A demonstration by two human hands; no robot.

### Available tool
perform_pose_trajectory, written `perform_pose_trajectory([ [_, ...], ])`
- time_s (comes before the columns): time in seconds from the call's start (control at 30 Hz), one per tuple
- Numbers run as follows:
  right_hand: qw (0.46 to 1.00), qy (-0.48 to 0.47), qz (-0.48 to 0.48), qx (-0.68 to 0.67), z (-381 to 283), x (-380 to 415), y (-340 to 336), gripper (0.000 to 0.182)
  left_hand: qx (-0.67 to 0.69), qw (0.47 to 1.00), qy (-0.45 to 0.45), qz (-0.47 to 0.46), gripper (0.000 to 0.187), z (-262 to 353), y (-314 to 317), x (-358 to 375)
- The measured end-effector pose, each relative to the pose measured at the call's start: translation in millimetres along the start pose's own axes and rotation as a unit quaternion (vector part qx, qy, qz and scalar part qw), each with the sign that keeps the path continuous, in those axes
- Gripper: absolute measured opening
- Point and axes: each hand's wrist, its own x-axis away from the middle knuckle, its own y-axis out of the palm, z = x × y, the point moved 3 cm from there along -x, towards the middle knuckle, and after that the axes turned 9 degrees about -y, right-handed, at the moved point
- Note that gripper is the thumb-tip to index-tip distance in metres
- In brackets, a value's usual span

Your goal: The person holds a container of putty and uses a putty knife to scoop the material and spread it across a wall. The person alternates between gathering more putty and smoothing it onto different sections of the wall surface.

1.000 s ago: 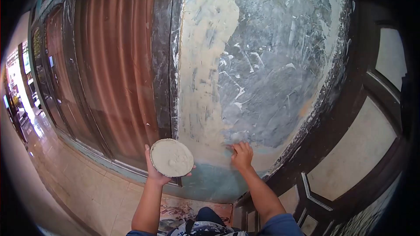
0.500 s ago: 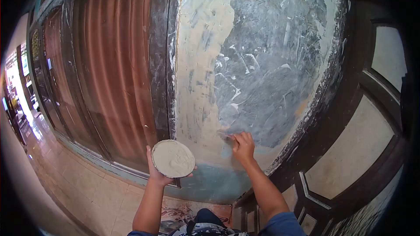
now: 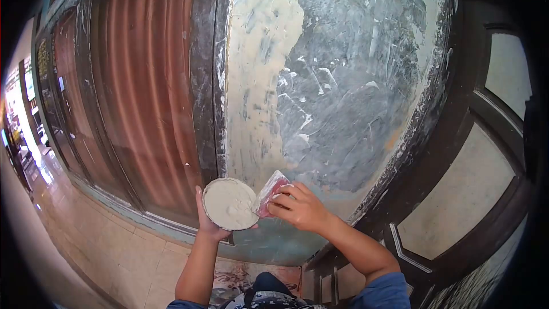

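Note:
A round bowl of cream-coloured putty [image 3: 224,201] rests in my left hand [image 3: 209,224], whose fingers wrap its side and underside. My right hand [image 3: 300,208] pinches a flat reddish putty scraper [image 3: 271,190] smeared with white. The scraper's lower edge is right at the bowl's right rim. Behind both hands stands the wall [image 3: 343,114], grey and patchy. A broad cream strip of putty [image 3: 255,80] runs down its left side, with rough streaks and thin grey gaps showing through.
To the left is a dark-framed window [image 3: 143,91] with a reddish-brown curtain behind the glass. A dark panelled door [image 3: 457,194] stands close on the right. Tiled floor [image 3: 103,226] stretches away at lower left, and a stained sheet [image 3: 229,274] lies by my feet.
My right hand has come away from the lower wall and moved down and left to the bowl, turning the scraper's face into view. My left hand still holds the bowl, nearly unmoved.

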Motion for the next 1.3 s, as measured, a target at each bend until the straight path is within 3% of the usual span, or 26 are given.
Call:
perform_pose_trajectory([
  [0.87, 0.995, 0.057, 0.059, 0.055, -0.2, 22.1, -0.5, 0.039, -0.032, 0.998, -0.016, -0.044, 0.112, -12.6, 12.3, -14.5],
  [0.93, 0.989, 0.104, 0.065, 0.082, 4.4, 24.7, -3.2, 0.037, -0.043, 0.996, -0.025, -0.074, 0.114, -13.7, 14.0, -16.7],
  [1.0, 0.982, 0.148, 0.068, 0.094, 21.5, 34.0, -5.1, 0.033, 0.063, 0.989, -0.047, -0.129, 0.118, -16.0, 16.6, -17.5],
  [1.07, 0.973, 0.194, 0.071, 0.104, 42.5, 45.7, -3.1, 0.030, 0.055, 0.990, -0.047, -0.120, 0.119, -14.8, 20.8, -14.0],
  [1.13, 0.937, 0.323, 0.121, 0.063, 65.0, 61.0, 2.2, 0.019, 0.048, 0.992, -0.046, -0.110, 0.120, -14.4, 19.8, -10.1],
  [1.17, 0.937, 0.322, 0.122, 0.062, 67.5, 65.9, 7.4, 0.019, 0.046, 0.993, -0.043, -0.104, 0.118, -14.0, 16.2, -8.2],
  [1.23, 0.890, 0.446, 0.096, 0.000, 75.0, 81.0, 23.2, 0.012, 0.044, 0.994, -0.035, -0.097, 0.116, -12.1, 12.1, -2.6],
  [1.3, 0.888, 0.453, 0.075, -0.003, 78.7, 92.4, 41.7, 0.012, 0.080, 0.993, -0.038, -0.080, 0.116, -10.0, 9.3, 2.7],
])
